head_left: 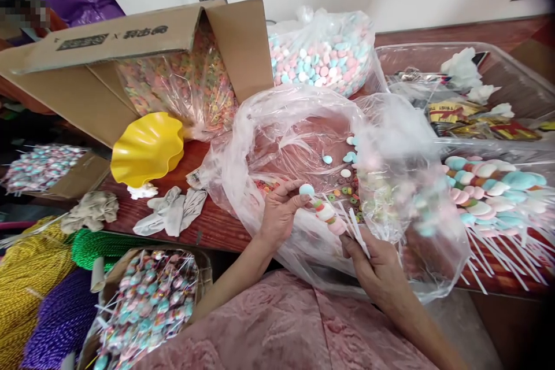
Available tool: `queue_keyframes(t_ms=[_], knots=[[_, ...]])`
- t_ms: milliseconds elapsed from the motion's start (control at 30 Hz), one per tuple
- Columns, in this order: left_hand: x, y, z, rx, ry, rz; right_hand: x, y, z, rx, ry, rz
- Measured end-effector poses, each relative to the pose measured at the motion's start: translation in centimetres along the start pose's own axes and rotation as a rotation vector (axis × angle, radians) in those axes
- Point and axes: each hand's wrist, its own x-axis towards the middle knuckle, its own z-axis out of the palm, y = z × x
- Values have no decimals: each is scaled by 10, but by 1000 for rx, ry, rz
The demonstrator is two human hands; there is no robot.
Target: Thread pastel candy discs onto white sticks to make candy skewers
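My left hand (277, 217) pinches a pale blue round candy (306, 189) at the tip of a candy skewer. My right hand (378, 263) grips that candy skewer (326, 214), which carries white and pink rounds with orange and green rings between them. Several bare white sticks (354, 230) stand out of the same hand. Both hands are over a large open clear plastic bag (243, 144). Loose blue and white rounds (346, 173) and coloured rings (347, 192) lie inside it.
Behind stand a carton (247, 46) with bagged rings and a bag of pastel candies (323, 63). Finished skewers (494, 191) lie at right, below a clear tray (489, 46) of wrappers. At left are a yellow bowl (147, 147), gloves (171, 211) and a box of wrapped skewers (150, 300).
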Motion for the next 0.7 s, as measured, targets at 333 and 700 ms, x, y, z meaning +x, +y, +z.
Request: queue_keyframes(t_ms=[333, 700], knots=[[-3, -10, -20, 541, -93, 504, -6, -1, -8, -209, -73, -22], [-6, -7, -20, 900, -177, 943, -4, -17, -6, 14, -9, 106]])
